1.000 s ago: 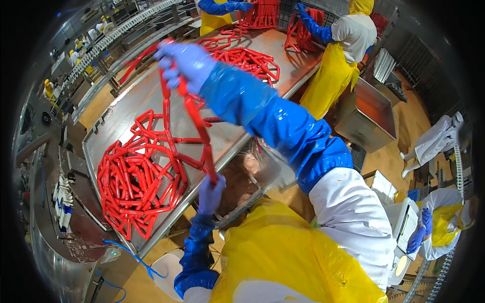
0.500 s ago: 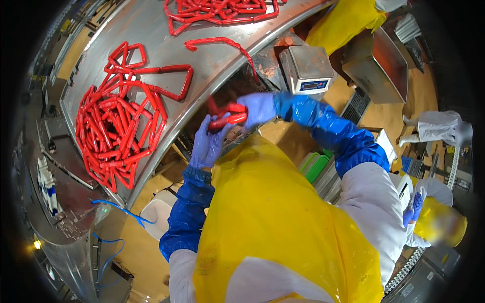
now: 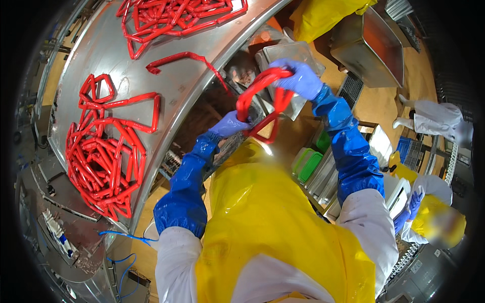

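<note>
Both my hands wear purple gloves and blue sleeve covers over a yellow apron. My right hand grips the top of a folded loop of red linked sausages, held up in front of my chest. My left hand holds the lower left part of the same loop. A trailing red strand runs from the loop back onto the steel table. A big tangled heap of red sausage links lies on the table to my left, and another heap lies at the far end.
A steel scale or box stands beyond my hands, and a deep steel tub stands at the upper right. Green containers sit on a shelf below. Another person in a yellow apron works at the right, and a white-clad figure stands farther off.
My hands have gathered the sausage string off the table into a folded loop in front of my chest. My right hand has risen with the loop's top and my view has tipped downward.
</note>
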The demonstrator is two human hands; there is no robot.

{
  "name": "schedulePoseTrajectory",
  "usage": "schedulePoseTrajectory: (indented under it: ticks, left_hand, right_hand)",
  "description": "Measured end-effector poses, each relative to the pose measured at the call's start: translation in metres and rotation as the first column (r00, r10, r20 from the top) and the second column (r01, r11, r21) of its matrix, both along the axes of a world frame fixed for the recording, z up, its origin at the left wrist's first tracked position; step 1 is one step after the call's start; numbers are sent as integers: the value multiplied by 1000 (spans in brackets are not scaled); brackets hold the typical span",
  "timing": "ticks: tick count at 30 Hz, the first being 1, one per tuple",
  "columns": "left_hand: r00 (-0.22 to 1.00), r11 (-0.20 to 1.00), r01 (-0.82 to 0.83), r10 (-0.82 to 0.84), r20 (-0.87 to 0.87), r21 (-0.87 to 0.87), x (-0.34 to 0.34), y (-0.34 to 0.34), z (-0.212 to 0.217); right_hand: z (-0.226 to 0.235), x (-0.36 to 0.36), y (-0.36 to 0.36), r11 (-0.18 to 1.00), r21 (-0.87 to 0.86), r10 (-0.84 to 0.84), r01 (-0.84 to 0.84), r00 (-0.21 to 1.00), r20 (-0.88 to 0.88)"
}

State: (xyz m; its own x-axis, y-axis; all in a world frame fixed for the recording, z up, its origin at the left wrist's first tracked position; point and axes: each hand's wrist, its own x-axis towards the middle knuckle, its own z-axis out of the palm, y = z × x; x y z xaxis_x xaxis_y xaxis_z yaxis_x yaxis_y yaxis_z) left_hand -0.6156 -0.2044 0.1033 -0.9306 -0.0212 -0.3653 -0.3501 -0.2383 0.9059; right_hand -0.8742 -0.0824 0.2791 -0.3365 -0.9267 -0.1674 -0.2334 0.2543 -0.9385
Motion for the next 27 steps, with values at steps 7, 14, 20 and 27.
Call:
schedulePoseTrajectory:
  ticks: [7, 14, 20, 27]
  left_hand:
    - [925, 922, -380, 377, -42, -80, -150, -16, -1]
    - [833, 740, -469, 553, 39, -482, -232, -18, -23]
    - [859, 751, -326, 489, 151, -574, -232, -1, -14]
    - [846, 616, -523, 462, -268, -589, -109, -2, 10]
  right_hand:
    - [-83, -166, 30, 811, 0, -562, 585, 779, 279]
    - [-175, -217, 62, 711, 73, -702, 699, 700, 135]
    - [-190, -213, 54, 660, 179, -704, 730, 684, -192]
    - [-206, -238, 108, 918, -17, -396, 396, 915, -74]
